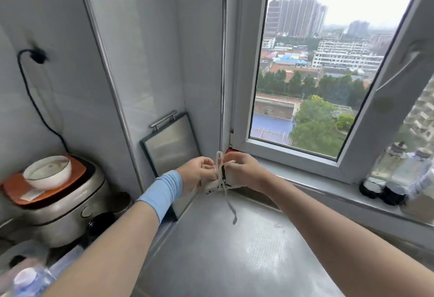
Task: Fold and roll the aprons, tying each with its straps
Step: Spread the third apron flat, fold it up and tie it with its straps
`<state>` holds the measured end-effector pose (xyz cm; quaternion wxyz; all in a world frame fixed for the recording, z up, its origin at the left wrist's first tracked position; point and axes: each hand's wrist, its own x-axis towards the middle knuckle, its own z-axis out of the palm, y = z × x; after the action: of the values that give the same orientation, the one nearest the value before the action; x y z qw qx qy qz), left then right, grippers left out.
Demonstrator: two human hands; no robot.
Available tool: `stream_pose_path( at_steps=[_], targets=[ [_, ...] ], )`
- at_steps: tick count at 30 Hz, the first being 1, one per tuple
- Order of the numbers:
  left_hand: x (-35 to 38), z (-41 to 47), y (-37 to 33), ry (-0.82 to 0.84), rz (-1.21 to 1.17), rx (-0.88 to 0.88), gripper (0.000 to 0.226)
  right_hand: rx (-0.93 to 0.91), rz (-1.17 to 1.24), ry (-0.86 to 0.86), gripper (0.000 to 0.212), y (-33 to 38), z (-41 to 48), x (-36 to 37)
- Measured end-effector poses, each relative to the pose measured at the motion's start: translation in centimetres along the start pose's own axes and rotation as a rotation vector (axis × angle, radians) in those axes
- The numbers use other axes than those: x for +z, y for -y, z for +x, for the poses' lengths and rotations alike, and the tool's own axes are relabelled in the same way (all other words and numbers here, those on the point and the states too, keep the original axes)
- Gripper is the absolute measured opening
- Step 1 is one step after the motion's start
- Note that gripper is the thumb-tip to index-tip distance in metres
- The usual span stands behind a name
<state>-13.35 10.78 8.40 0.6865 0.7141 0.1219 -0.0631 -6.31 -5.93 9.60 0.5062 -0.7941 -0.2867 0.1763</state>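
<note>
The small rolled pale apron (214,186) is held at the far end of the grey steel counter (223,249), by the window corner. The left hand (199,170) and right hand (240,170) pinch its thin white straps (231,209) with curled fingers. The paper label (30,194) on the silver rice cooker (63,209) is too blurred to read.

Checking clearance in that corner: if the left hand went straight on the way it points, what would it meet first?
The left hand would likely meet the rolled apron first, then the right hand; depth unclear.
</note>
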Motion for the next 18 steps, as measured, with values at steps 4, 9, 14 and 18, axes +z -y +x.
stream_pose_path(
  at_steps=[4, 9, 14, 18],
  targets=[
    [-4.9, 1.1, -5.9, -0.044, -0.01, 0.124, 0.033, -0.099, 0.021, -0.137, 0.045, 5.0, 4.8, 0.3],
    [-9.4, 2.4, -13.1, -0.03, -0.045, 0.26, 0.012, -0.237, -0.074, -0.372, 0.017, 12.0, 9.9, 0.3],
    [-13.1, 3.7, -20.2, -0.079, -0.112, 0.36, 0.008, -0.285, 0.091, -0.541, 0.017, 18.8, 14.1, -0.7],
    [-15.0, 4.8, -25.0, -0.083, -0.1, 0.401, 0.008, -0.374, 0.117, -0.578, 0.028, 23.1, 16.6, -2.0]
  ],
)
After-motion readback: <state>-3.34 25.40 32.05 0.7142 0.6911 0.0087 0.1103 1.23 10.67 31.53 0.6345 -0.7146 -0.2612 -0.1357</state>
